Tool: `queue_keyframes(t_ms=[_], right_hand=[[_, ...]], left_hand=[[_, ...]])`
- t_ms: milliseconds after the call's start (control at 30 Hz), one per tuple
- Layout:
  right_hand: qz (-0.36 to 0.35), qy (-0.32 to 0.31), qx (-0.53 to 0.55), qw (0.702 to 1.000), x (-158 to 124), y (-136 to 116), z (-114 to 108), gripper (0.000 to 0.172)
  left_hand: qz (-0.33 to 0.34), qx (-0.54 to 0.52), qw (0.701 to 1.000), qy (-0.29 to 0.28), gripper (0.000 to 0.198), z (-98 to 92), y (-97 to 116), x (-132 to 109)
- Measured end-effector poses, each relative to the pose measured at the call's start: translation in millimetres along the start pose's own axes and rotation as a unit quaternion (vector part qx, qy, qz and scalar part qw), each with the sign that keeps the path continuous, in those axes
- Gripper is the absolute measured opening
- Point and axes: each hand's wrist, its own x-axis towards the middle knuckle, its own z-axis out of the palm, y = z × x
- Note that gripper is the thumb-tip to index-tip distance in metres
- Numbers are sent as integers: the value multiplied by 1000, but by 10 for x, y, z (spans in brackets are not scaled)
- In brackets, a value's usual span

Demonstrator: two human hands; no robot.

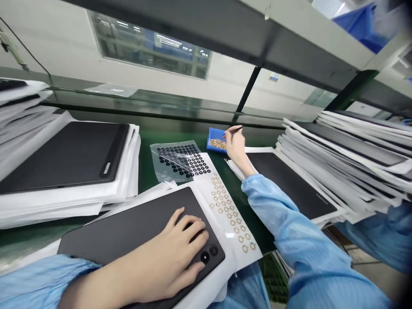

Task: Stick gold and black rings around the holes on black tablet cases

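At the far left, a loose stack of white paper sheets (74, 201) carries a matte black tablet (61, 156). Nearer you, your left hand (161, 257) lies flat on a second matte charcoal tablet (109, 234), its fingers (193, 229) spread and open, gripping nothing, just beside two round black camera lenses (209, 253). That tablet sits on white paper, on the green desk (144, 171).

Right of it lies a long white backing sheet (231, 214) dotted with small gold rings. Farther off, a clear plastic sheet (167, 169) holds rows of black rings. Beyond it, a small blue plastic tray (213, 139) holds a heap of tiny brass-coloured rings (217, 144). Your right hand (236, 148) hangs over the tray's right side, its fingers (229, 136) closed on slim dark tweezers (236, 130). Your pale blue sleeve (283, 214) runs back past a third black tablet (289, 182), and a tall paper-interleaved stack (354, 150) fills the far right.

A knock from your right hand could tip the tray, which sits near the desk's far edge, and scatter the tiny rings. Your sleeve could catch the gold rings, and the tweezer tips could scratch a matte surface. Pressure from your left hand could shift the tablet on its slippery paper.
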Motion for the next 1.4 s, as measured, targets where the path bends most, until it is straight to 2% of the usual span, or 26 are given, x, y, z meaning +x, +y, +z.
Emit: queue_keyframes(t_ms=[67, 167, 267, 400, 467, 567, 767, 833, 933, 1000, 1100, 1167, 1267, 1400], right_hand=[[15, -25, -15, 999, 93, 154, 117, 9], [25, -45, -27, 998, 146, 214, 106, 14], [28, -62, -30, 997, 196, 182, 48, 22], [62, -85, -41, 994, 294, 235, 110, 27], [85, -84, -55, 991, 341, 306, 172, 28], [105, -71, -88, 988, 389, 404, 231, 29], [94, -88, -116, 985, 445, 422, 198, 29], [74, -122, -109, 984, 453, 325, 168, 27], [18, -216, -86, 972, 371, 49, 166, 19], [-35, -307, -58, 949, 210, -192, 210, 15], [-104, -451, -7, 886, -160, -517, 323, 14], [-136, -512, 17, 848, -400, -647, 404, 9], [-172, -544, 33, 821, -618, -698, 502, 2], [-211, -527, 23, 823, -663, -623, 585, 10]], left_hand=[[1, -1, 1000, 10, 31, -27, 1, -5], [-7, -2, 999, 42, 26, -62, -99, 15], [-51, 2, 992, 116, 21, -106, -395, 67], [-156, 18, 964, 214, 22, -198, -927, 121], [-191, 31, 952, 236, 24, -241, -1120, 126], [-230, 51, 938, 254, 24, -269, -1261, 111], [-341, 77, 905, 244, 22, -245, -1290, 75], [-384, 75, 893, 221, 21, -256, -1280, 76], [-433, 60, 883, 169, 24, -295, -1254, 94], [-453, 49, 880, 136, 27, -325, -1229, 110], [-470, 34, 876, 105, 30, -357, -1194, 128], [-477, 23, 873, 100, 31, -368, -1181, 135], [-480, -4, 871, 106, 32, -375, -1196, 150], [-479, -63, 867, 123, 32, -378, -1277, 173]])
